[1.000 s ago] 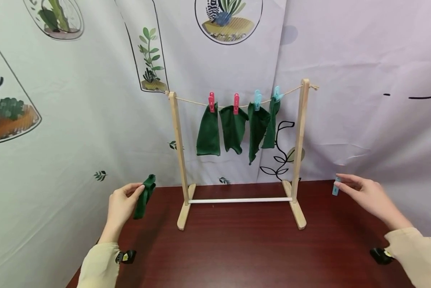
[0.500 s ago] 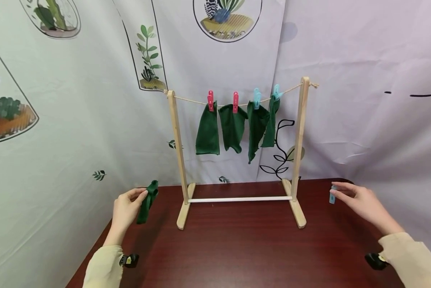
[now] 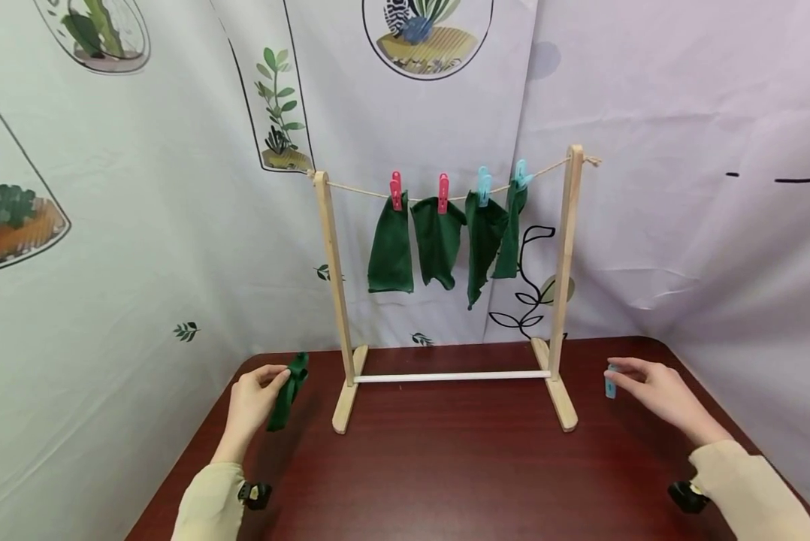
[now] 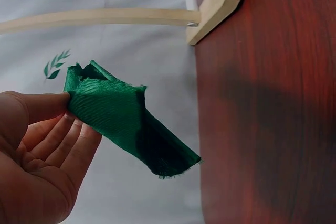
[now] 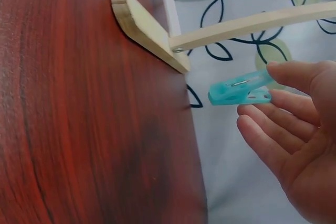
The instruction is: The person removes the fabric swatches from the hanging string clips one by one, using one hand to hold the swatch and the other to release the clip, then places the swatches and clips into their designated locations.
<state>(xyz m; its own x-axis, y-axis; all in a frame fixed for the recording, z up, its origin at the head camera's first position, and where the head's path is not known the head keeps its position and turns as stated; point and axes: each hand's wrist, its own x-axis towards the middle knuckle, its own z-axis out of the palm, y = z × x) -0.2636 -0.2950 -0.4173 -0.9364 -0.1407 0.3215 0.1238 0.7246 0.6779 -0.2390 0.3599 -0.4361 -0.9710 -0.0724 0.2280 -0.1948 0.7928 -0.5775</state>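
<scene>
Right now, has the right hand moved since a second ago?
Yes: in the head view, the right hand is now lower and nearer the rack's right post.

Soft light fills the head view, with faint sheen on the reddish-brown tabletop (image 3: 432,477). Both wrist views are dimmer; the left shows half-shadowed green cloth (image 4: 107,103) and a wooden post (image 4: 115,16) bowed by distortion.

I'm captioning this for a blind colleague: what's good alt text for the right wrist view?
A right hand pinches a turquoise clothespin by its handles. Nearby, a wooden rack foot rests on a reddish tabletop.
</scene>
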